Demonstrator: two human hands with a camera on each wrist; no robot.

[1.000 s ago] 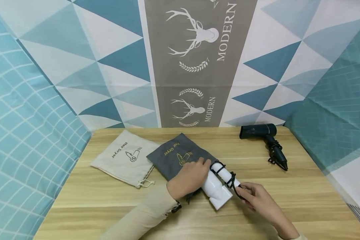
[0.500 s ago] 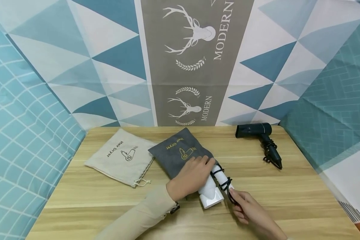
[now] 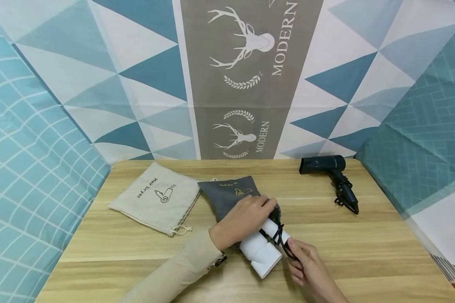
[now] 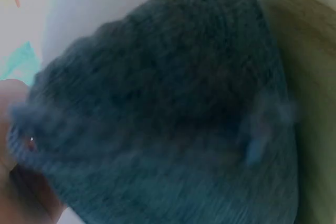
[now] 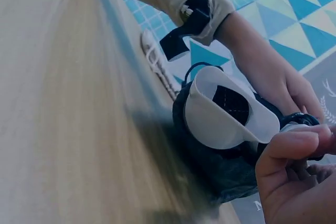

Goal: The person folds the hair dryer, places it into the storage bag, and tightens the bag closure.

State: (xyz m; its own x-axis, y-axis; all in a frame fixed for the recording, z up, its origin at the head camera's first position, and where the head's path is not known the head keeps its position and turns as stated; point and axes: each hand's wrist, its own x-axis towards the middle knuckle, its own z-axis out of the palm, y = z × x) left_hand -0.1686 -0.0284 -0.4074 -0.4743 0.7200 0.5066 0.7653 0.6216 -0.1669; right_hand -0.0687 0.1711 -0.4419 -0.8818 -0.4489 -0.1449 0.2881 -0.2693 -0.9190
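A white hair dryer [image 3: 260, 254] lies partly inside a dark grey cloth bag [image 3: 223, 198], its nozzle and the end of its handle sticking out toward me. Black cord is wrapped around the handle. My left hand [image 3: 243, 219] grips the bag at its mouth, over the dryer. With thumb and fingers, my right hand [image 3: 306, 261] holds the handle's end and cord. The right wrist view looks into the open white nozzle [image 5: 207, 124], with the grey bag around the body behind it. Grey fabric [image 4: 157, 72] fills most of the left wrist view, blurred.
On the wooden table [image 3: 136, 256], a beige drawstring bag [image 3: 151, 206] printed "Hair Dryer" lies flat to the left. A black hair dryer [image 3: 323, 164] with its cord wound round the handle rests at the back right. Patterned cloth [image 3: 155, 105] hangs behind the table.
The grey bag's mouth has come further over the white hair dryer's handle. The bag's far part has crumpled and tilted, hiding some of its print. My right hand has shifted left and toward me.
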